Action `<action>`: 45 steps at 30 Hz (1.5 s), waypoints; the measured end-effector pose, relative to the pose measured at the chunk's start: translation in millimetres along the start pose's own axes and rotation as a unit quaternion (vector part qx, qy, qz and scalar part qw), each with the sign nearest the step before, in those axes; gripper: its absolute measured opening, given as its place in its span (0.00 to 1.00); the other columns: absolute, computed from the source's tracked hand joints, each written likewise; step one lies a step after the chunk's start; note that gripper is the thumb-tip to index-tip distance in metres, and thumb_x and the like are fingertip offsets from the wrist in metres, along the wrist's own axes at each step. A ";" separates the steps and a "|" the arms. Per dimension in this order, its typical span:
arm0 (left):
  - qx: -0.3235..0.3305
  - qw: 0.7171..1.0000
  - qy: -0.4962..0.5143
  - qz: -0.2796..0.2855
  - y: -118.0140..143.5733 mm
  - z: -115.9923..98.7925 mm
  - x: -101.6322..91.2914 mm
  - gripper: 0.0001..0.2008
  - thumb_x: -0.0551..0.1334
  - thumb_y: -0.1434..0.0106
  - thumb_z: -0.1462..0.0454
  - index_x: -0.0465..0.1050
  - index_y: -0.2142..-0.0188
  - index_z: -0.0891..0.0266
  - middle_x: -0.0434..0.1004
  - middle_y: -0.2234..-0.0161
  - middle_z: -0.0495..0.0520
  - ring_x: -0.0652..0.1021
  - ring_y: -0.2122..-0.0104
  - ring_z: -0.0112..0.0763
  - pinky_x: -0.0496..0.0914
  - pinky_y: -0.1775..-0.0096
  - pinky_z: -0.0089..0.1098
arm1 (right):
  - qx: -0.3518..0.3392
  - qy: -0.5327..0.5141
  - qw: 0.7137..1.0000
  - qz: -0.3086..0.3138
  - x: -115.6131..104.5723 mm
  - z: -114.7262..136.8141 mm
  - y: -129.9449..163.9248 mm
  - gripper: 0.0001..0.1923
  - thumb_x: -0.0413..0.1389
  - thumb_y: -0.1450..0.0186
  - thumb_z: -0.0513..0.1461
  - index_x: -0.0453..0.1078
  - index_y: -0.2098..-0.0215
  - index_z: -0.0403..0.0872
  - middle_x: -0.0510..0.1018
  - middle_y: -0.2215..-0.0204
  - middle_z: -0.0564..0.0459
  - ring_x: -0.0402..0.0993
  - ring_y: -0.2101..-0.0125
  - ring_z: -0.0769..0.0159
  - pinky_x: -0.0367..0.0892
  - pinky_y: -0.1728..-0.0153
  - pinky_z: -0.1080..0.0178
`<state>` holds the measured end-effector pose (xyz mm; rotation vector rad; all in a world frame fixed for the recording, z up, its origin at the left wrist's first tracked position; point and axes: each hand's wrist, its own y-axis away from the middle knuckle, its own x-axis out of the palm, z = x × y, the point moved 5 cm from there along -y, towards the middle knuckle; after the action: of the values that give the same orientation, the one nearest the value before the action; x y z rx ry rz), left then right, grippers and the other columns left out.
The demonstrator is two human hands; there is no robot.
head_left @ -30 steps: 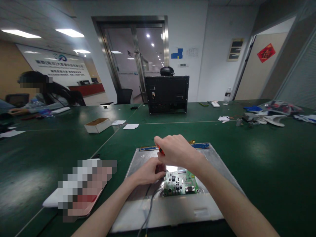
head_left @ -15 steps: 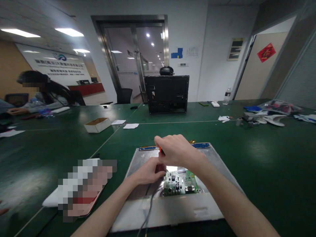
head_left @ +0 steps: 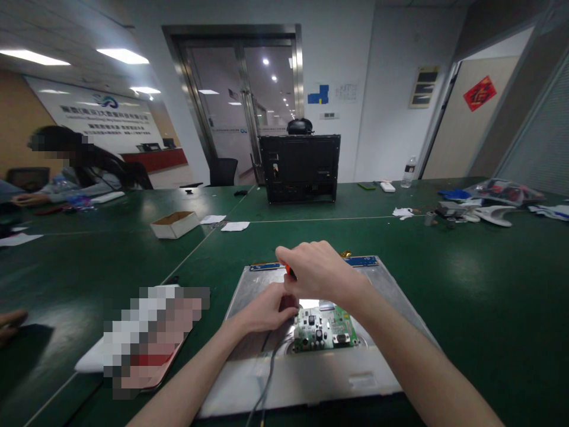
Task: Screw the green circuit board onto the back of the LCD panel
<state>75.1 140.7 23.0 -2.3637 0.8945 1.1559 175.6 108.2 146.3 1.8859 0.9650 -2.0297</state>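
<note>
A flat metal display panel point(head_left: 377, 373) lies on the green table, with a green circuit board point(head_left: 326, 332) on its middle and a blue strip board point(head_left: 362, 261) along its far edge. My right hand point(head_left: 317, 270) is closed from above around an orange-and-black screwdriver handle point(head_left: 290, 271); its shaft and tip are hidden behind my hands. Just below, my left hand point(head_left: 267, 308) has its fingers curled together at the board's left edge. What those fingers hold, if anything, is hidden. Dark cables point(head_left: 269, 379) run from the board's left side toward me.
Left of the panel lies a pinkish phone-like object point(head_left: 178, 338), partly blurred out, on a white item. Beyond are a white open box point(head_left: 175, 225), a black monitor housing point(head_left: 300, 169) and a bottle point(head_left: 409, 172). A person point(head_left: 84, 160) sits far left; another hand point(head_left: 11, 325) reaches in.
Another person's hand has come further in at the left edge. My two hands stay almost in place over the board, the right one shifting very slightly left.
</note>
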 end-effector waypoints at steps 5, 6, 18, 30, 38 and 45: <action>0.003 1.000 0.000 0.003 -0.1 -1.2 -0.3 0.02 0.59 0.44 0.66 0.66 0.72 0.63 0.69 0.76 0.48 0.69 0.76 0.29 0.64 0.73 0.27 | 0.008 0.000 1.000 0.017 -0.5 -1.4 -0.5 0.07 0.50 0.37 0.41 0.69 0.64 0.48 0.79 0.71 0.51 0.73 0.71 0.63 0.49 0.77 0.63; 0.006 1.000 0.002 0.002 -0.2 -1.4 -0.3 0.02 0.59 0.45 0.66 0.67 0.72 0.63 0.69 0.76 0.48 0.70 0.75 0.29 0.64 0.73 0.27 | 0.003 -0.001 1.000 0.019 -1.0 -0.9 -0.2 0.07 0.51 0.38 0.39 0.69 0.63 0.48 0.79 0.70 0.51 0.73 0.71 0.64 0.49 0.77 0.64; 0.004 1.000 0.020 0.009 -0.6 -0.9 0.6 0.01 0.58 0.45 0.67 0.67 0.72 0.63 0.69 0.77 0.48 0.69 0.76 0.28 0.63 0.74 0.26 | 0.013 -0.005 1.000 0.021 1.7 -0.9 -2.0 0.08 0.50 0.37 0.39 0.67 0.60 0.48 0.79 0.71 0.51 0.74 0.72 0.63 0.50 0.77 0.64; -0.006 1.000 0.020 0.007 -0.5 1.4 1.6 0.02 0.58 0.44 0.67 0.68 0.71 0.64 0.72 0.74 0.50 0.72 0.73 0.31 0.67 0.70 0.28 | 0.007 -0.004 1.000 -0.002 0.8 0.2 -0.7 0.10 0.51 0.43 0.37 0.65 0.61 0.46 0.78 0.71 0.51 0.73 0.74 0.63 0.44 0.80 0.64; 0.000 1.000 0.025 0.013 -1.8 0.9 1.4 0.01 0.58 0.44 0.67 0.67 0.72 0.64 0.69 0.76 0.48 0.70 0.76 0.28 0.64 0.73 0.26 | 0.015 -0.002 1.000 0.008 1.5 0.3 -2.4 0.10 0.51 0.41 0.37 0.66 0.61 0.45 0.79 0.71 0.49 0.73 0.73 0.63 0.45 0.79 0.64; -0.008 0.999 0.034 0.009 -1.1 3.4 1.8 0.01 0.59 0.45 0.67 0.68 0.71 0.64 0.69 0.76 0.48 0.70 0.75 0.28 0.65 0.74 0.26 | 0.006 -0.008 1.000 0.011 0.8 -0.4 -1.9 0.09 0.52 0.39 0.39 0.65 0.60 0.46 0.79 0.67 0.49 0.74 0.70 0.62 0.49 0.79 0.63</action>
<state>74.7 142.7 19.5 -2.4260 0.9344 1.0993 174.7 110.2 146.2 1.8744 0.9262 -2.0388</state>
